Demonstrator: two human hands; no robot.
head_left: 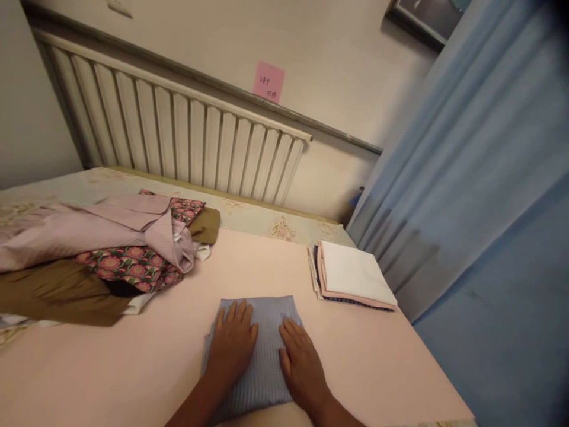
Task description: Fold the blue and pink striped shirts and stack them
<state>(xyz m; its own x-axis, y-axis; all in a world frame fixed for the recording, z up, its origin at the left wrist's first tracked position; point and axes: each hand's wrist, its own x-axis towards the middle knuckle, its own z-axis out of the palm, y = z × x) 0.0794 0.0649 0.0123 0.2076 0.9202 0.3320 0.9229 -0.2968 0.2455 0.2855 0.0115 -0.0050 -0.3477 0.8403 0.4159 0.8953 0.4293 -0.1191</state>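
Note:
A folded piece of light blue ribbed fabric (268,350) lies on the pink cloth (146,367) right in front of me. My left hand (233,341) rests flat on its left part, fingers stretched toward the far edge. Over the right side of the fabric lies my right hand (303,360), palm down with the fingers extended. Neither hand grips anything. The hands cover parts of the fabric's left and right edges.
To the left is a loose heap of clothes, with a pale mauve garment (120,222), a floral one (128,268) and a brown one (62,292). A folded stack (358,270) sits at the right. Beyond are a radiator (178,127) and a blue curtain (444,160).

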